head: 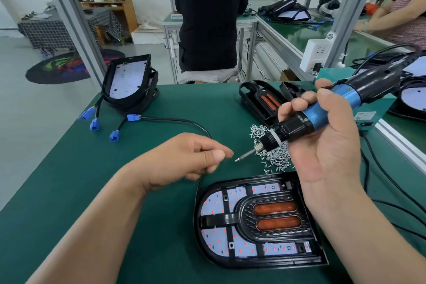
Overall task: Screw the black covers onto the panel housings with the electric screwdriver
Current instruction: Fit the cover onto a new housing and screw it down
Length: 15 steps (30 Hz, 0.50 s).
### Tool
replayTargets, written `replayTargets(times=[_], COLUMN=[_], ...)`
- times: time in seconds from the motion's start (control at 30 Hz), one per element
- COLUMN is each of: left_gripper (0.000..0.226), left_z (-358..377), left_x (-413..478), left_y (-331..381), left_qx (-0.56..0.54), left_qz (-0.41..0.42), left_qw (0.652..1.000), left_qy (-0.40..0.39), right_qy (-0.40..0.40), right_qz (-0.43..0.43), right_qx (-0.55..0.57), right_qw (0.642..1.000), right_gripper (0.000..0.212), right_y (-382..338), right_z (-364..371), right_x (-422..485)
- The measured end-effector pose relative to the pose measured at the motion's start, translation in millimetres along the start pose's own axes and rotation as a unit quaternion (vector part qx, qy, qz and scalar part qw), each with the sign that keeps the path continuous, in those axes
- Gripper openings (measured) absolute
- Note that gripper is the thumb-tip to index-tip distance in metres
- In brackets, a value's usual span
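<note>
Blue screwdriver point(322, 112) slants in right hand point(332, 152); left hand point(189, 158) curled nearby

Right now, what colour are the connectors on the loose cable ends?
Blue: the connectors show best in the head view, the only one.

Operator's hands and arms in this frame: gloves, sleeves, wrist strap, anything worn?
Nothing worn. The left hand and right hand are bare: no gloves or rings in view. The left forearm and right forearm are bare down to the frame edge: no sleeves, watch or wrist strap. Visible nails are short and unpainted.
</note>
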<state>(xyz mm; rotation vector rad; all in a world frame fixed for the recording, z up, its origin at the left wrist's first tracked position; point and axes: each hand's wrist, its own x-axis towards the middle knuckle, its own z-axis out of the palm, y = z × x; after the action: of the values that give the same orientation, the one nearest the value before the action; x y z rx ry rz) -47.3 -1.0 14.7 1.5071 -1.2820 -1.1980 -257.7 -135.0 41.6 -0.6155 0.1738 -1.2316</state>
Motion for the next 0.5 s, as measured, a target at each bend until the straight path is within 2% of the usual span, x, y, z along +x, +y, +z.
replayTargets(times=[0.1, 0.2, 0.37, 0.5], left_gripper=[0.030, 0.043, 0.041, 0.035], left_z=[-9.7, -10.1, -8.2, -7.2], left_x=[-6.8, -8.4, -6.7, -4.6], left_y=[2.8, 3.8, 0.9, -2.7], left_qx=[0.103, 0.151, 0.147, 0.126], left_qz=[-0.040, -0.070, -0.071, -0.070], left_qw=[0.993, 0.982, 0.983, 0.987], left_qy=[-0.039, -0.092, -0.082, -0.076], right_qy=[-0.028, -0.062, -0.120, -0.133], right_qz=[0.010, 0.023, 0.019, 0.020], right_qx=[-0.014, -0.046, -0.116, -0.155], right_qw=[0.999, 0.997, 0.986, 0.979], right_gripper=[0.016, 0.013, 0.011, 0.021], right_y=[1.4, 5.7, 12.6, 14.6], right_z=[3.7, 7.3, 14.4, 18.3], right_x=[-5.9, -13.0, -23.3, -26.9])
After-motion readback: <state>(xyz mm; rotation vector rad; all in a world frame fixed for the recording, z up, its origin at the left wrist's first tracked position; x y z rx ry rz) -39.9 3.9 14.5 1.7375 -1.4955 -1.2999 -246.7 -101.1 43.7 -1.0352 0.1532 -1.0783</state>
